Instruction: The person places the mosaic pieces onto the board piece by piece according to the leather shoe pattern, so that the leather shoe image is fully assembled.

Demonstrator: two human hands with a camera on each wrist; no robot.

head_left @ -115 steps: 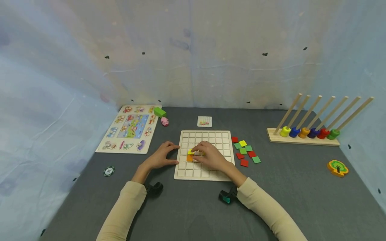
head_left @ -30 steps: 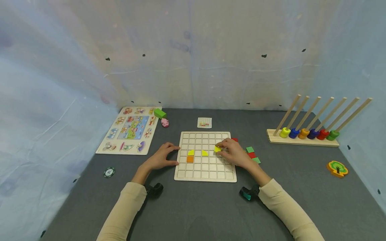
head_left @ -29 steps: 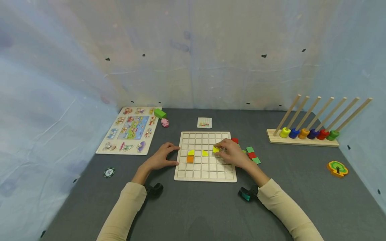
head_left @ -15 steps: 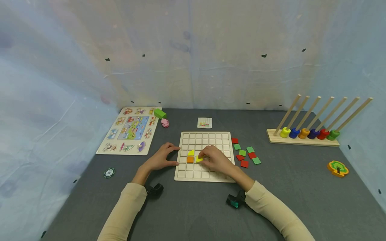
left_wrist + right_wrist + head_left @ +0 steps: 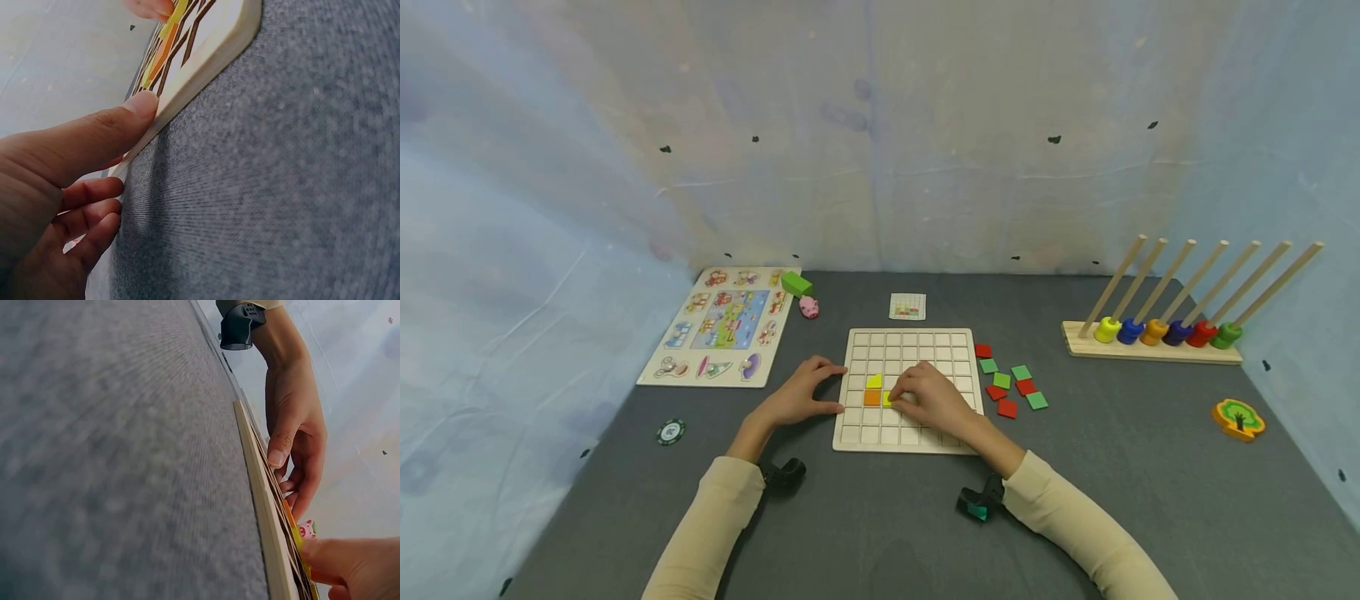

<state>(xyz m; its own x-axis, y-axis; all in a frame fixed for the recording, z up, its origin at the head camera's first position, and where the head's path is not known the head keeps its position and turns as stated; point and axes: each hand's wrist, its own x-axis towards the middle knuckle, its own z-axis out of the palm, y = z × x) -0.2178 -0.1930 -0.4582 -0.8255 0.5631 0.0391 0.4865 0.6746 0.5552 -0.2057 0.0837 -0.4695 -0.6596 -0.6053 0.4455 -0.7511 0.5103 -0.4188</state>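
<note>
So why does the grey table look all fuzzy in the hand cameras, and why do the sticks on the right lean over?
Left wrist view: the grey mat is smeared because the lens sits very close; the left hand looks huge. Right wrist view: the mat is likewise soft, while the board edge is sharper. Head view: the wide lens splays the peg rack sticks outward; light is even, shadows faint.

Pale smooth wooden grid board (image 5: 910,343) on matt grey felt-like table cover (image 5: 1150,500).
</note>
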